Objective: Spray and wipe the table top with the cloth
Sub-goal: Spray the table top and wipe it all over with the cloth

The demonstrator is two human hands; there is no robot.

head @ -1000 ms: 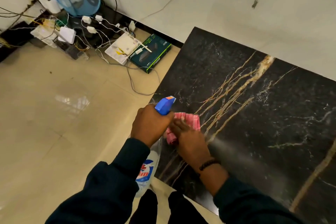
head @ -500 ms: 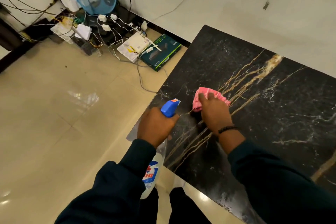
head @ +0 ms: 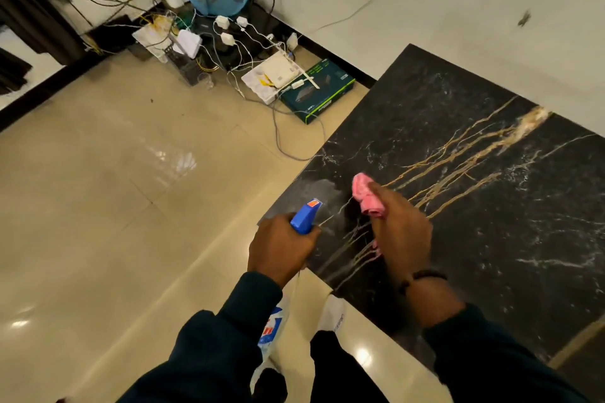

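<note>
Gripping a bunched pink cloth in the curled right-hand fingers, just above the black marbled surface near its left corner. Wrapping the left-hand fingers round the spray bottle, blue nozzle aimed toward the cloth, body hanging below past the surface edge. Farther out beyond the fingers: tiled floor, tangled cables, green box.

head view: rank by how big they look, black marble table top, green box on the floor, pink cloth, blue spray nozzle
1. black marble table top, by far the largest
2. green box on the floor, though it lies farther from the camera
3. pink cloth and blue spray nozzle: they look alike, and the right hand hides part of the cloth
</note>
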